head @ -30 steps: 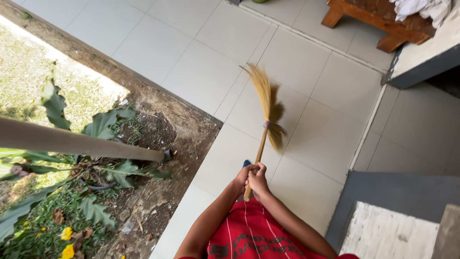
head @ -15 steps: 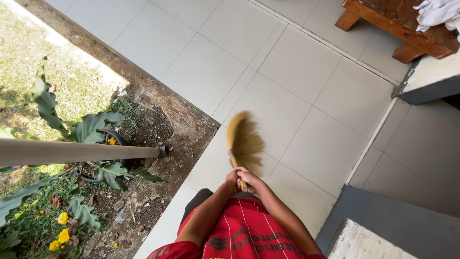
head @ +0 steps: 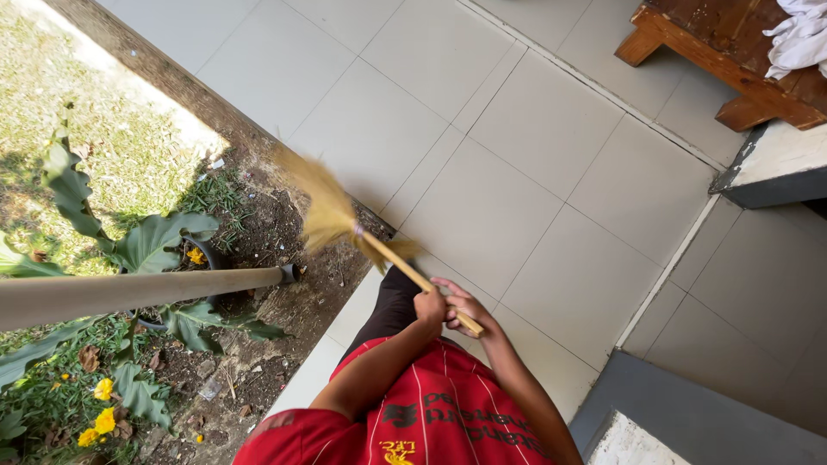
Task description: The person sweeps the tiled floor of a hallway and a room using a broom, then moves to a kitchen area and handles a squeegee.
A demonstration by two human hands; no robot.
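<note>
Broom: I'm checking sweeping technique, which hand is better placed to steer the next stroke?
Probably the left hand: its grip sits further up the broom, nearer the bristles; the right hand holds the handle's end.

One short straw broom with a thin pale wooden handle [head: 379, 250], gripped in both hands at the near end of the handle. It lies tilted, the handle running from near right up to far left. The tan bristle head [head: 323, 207] is fanned out and blurred, over the tile edge beside the soil strip.
</note>
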